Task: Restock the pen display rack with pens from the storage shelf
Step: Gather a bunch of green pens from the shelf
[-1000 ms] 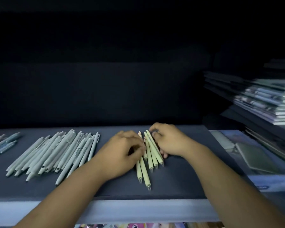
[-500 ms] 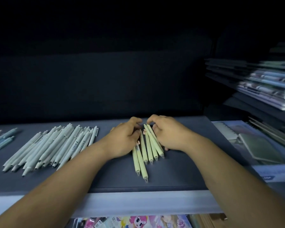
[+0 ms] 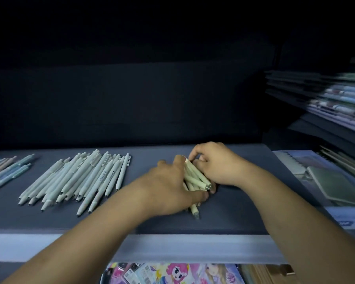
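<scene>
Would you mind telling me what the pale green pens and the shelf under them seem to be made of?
The pale green pens look like plastic with a matte finish: their colour is even and dull, without glints. Their darker tips may be metal, too small to tell. The shelf is a dark grey-blue board, matte with no glare; painted metal or laminate, I cannot say.

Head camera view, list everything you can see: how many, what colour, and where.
pale green pens: a small bundle, pale green, mid-shelf between both hands
grey-white pens: a row of many, grey-white, shelf left of the hands
blue pens: a few, mostly blue, far left edge
shelf: one, dark grey, across the middle
stacked booklets: a blurred pile, mixed colours, upper right
cartoon packs: several, pink and bright, below the shelf
left hand: one, grips the bundle
right hand: one, grips the bundle
</scene>
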Tool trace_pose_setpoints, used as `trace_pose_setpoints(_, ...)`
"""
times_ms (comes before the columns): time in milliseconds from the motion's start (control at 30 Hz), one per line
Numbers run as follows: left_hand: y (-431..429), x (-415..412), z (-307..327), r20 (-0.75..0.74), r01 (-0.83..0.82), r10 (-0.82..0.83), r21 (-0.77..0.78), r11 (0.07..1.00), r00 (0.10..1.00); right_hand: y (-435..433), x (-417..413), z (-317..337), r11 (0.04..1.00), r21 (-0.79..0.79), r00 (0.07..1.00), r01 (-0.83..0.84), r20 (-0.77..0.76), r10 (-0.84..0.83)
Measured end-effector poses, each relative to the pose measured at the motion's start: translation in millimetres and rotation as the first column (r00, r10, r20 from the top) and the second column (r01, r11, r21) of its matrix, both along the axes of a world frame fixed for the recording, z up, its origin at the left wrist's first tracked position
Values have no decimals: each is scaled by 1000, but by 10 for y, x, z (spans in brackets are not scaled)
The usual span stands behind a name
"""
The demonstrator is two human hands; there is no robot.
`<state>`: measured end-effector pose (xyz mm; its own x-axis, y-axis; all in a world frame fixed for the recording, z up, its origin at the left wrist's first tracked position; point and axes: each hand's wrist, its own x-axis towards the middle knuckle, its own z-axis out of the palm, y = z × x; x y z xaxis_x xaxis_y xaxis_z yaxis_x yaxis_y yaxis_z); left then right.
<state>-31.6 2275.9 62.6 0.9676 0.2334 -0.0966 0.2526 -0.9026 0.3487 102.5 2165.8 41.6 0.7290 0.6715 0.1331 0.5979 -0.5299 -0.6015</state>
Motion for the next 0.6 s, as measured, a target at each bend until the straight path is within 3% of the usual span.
trace_pose_setpoints(100,45,152,92,-23,-22,20,-127,992,1000,-21,-18,0,999,43,982,9,-188,-1)
trace_pose_setpoints(200,72,313,165,-31,-90,84,-291,953,996,-22,-16,1,997,66,960,44,-277,-24)
trace_pose_setpoints(333,102,503,196,-84,-137,118,-280,950,989,-57,6,7,994,94,932,62,-362,-24)
trace_pose_setpoints(533,89,689,172,-244,-88,40,-189,978,969,-100,13,31,981,152,847,117,-531,-18)
trace_pose_setpoints(600,72,701,185,-268,-68,19,-174,982,963,-82,36,12,985,76,898,158,-425,-111)
